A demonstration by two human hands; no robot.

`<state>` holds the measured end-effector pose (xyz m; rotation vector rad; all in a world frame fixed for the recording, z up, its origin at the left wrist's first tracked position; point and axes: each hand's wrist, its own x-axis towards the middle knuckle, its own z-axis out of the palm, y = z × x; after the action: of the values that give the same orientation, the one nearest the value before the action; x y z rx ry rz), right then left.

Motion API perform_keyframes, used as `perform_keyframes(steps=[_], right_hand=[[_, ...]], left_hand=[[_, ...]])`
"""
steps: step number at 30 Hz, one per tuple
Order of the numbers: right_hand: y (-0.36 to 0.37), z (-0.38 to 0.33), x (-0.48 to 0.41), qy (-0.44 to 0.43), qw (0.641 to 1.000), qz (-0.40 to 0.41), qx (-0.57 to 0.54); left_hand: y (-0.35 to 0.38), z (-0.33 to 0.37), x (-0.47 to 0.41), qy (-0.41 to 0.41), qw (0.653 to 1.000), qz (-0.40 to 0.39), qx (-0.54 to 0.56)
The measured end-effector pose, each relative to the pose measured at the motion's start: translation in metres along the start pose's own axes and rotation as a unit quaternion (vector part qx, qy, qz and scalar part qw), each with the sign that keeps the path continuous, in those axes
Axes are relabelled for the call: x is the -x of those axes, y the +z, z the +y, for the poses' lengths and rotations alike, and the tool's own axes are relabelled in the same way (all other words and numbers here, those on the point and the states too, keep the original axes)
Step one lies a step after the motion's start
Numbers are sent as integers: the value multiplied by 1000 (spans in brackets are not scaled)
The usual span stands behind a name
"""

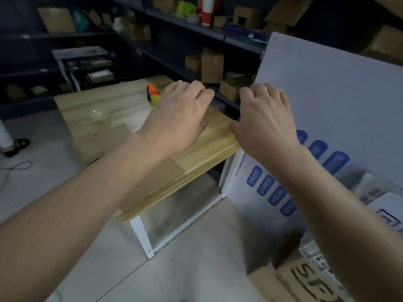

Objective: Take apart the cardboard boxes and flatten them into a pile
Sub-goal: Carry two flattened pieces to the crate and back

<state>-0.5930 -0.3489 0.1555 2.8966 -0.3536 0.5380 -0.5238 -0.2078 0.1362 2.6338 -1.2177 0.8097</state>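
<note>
A large flattened white cardboard box [327,94] with blue printed marks stands tilted at the right, leaning past the wooden table [209,153]. My right hand [266,120] hovers in front of its left edge, fingers curled, thumb out toward the table; I see nothing gripped. My left hand [181,114] is stretched over the tabletop, fingers loosely curled and apart, holding nothing. Flat brown cardboard pieces [102,138] lie on the table under my left forearm. A brown box with black lettering [305,282] sits on the floor at the lower right.
An orange and blue tape dispenser [153,94] and a clear tape roll [99,117] rest on the table's far side. Dark shelves [196,29] with small cardboard boxes line the back. More white boxes [381,192] stack at right. A cable [15,166] lies on the floor.
</note>
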Motion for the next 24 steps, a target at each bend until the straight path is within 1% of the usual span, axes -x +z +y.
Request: perform_keyframes(steps=[6,9,11,14,20,24], right_hand=[[27,-71,-42,-41,997,-32,-48],[35,-104,-62,-47,997,-36,-49],[44,-127,-74,-40,997,-41,-46],[63,-171,-90,-17,996,-73,-46],[100,-253,-117,54,987,-137,-56],[125,-271,-119,108,976,-182,-55]], left_hand=[[11,-83,19,-75,997,-27,-9],[23,-119,25,-88,995,-43,1],[33,-145,29,-84,995,-54,12],[48,-192,41,-81,993,-79,35],[81,-291,49,-35,989,-134,59],[115,-315,43,2,981,-173,90]])
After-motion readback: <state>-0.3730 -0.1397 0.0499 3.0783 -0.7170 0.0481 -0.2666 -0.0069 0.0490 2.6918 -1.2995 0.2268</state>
